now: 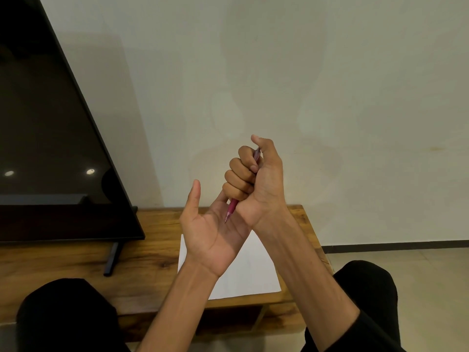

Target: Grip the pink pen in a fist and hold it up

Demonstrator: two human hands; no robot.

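Observation:
My right hand is raised in front of me, its fingers curled in a fist around a dark red pen. The pen points down, and its tip sits at the palm of my left hand. My left hand is held palm up just below, thumb raised and fingers straight behind the right fist. Both hands hover above a white sheet of paper lying on a wooden table.
A large black television stands on thin legs on the table's left part, against a pale wall. My knees in dark trousers frame the table's near edge. A tiled floor lies to the right.

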